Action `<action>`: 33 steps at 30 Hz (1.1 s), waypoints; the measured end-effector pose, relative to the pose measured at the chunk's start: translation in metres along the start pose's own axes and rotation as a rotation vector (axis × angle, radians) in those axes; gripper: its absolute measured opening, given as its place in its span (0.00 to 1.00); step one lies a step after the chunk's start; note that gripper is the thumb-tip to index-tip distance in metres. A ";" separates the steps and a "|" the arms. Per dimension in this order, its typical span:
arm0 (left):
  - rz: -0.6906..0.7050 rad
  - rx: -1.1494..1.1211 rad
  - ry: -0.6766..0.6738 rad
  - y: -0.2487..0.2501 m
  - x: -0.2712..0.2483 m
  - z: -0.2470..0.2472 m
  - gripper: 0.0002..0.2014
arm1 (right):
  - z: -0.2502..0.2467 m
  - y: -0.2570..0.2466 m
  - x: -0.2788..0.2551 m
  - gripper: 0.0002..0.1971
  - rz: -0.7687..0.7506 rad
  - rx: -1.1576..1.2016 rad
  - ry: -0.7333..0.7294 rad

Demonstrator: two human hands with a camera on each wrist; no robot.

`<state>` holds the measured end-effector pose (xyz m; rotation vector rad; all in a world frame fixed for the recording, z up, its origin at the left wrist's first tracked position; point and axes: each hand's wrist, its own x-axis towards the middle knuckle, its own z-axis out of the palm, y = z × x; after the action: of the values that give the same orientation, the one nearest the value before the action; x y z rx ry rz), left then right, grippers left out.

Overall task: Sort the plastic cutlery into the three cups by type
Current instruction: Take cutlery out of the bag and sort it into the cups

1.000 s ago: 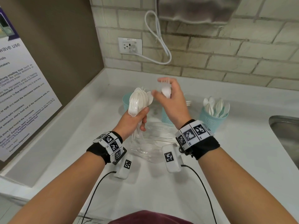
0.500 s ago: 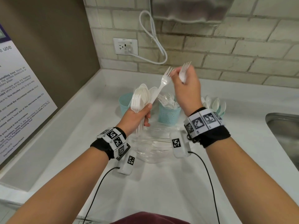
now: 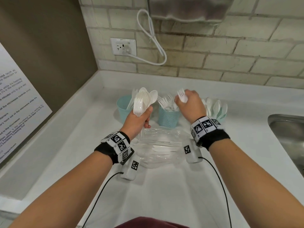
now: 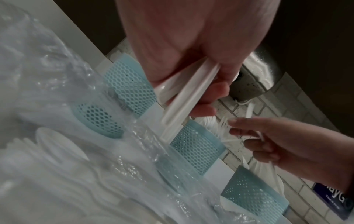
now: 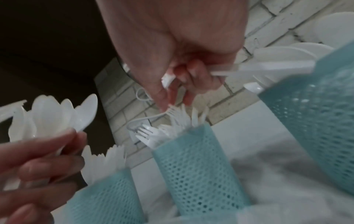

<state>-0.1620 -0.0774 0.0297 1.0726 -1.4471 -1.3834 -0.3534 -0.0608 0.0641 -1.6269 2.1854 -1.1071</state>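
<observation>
Three teal mesh cups stand in a row at the back of the white counter. The left cup (image 3: pixel 124 107) holds knives, the middle cup (image 3: pixel 168 118) forks, and the right cup (image 3: pixel 221 115) spoons, partly hidden behind my right wrist. My left hand (image 3: pixel 144 117) grips a bundle of white spoons and forks (image 3: pixel 144 100) upright by the handles (image 4: pixel 184 103). My right hand (image 3: pixel 185 101) holds white forks (image 3: pixel 181 96) just above the middle cup (image 5: pixel 199 174), fingers curled round them. A clear plastic bag (image 3: pixel 161 145) with more cutlery lies in front of the cups.
A steel sink (image 3: pixel 289 137) opens at the right edge. A wall outlet (image 3: pixel 123 46) with a white cord and a metal dispenser (image 3: pixel 189 9) hang on the brick wall behind. A poster (image 3: pixel 18 104) covers the left wall above a raised ledge.
My right hand took forks out of the left hand's bundle, lifted them, then came down over the middle cup. The left hand kept its bundle in place.
</observation>
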 end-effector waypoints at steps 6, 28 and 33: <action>0.017 0.028 -0.013 0.002 -0.001 0.006 0.02 | -0.015 -0.017 0.006 0.15 -0.053 0.363 0.167; 0.143 0.171 0.108 0.000 0.012 0.023 0.22 | 0.005 -0.028 -0.014 0.12 -0.138 0.315 0.053; 0.193 0.253 0.141 0.001 0.013 0.029 0.22 | 0.016 -0.051 -0.044 0.18 -0.176 0.469 0.008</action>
<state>-0.1931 -0.0816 0.0295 1.1305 -1.6037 -0.9889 -0.2905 -0.0340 0.0750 -1.6113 1.6357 -1.5336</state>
